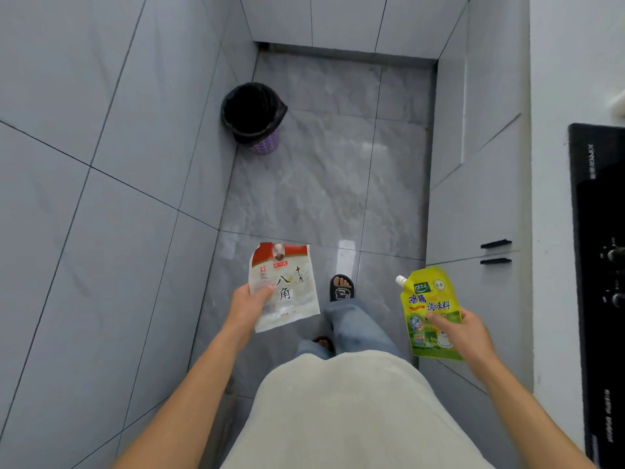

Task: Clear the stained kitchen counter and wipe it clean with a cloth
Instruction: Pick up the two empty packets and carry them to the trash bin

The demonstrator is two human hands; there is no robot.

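The left hand (248,301) pinches a star anise packet (284,286); the right hand (468,331) grips a yellow seasoning pouch (431,311). The lined bin (252,111) stands upper centre, so clearing seems underway and wiping remains.

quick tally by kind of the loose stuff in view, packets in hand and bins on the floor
Seasoning packets: 2, a red-and-white packet in the left hand and a yellow spouted pouch in the right hand
Bins: 1, the black-lined purple bin by the wall
Total: 3
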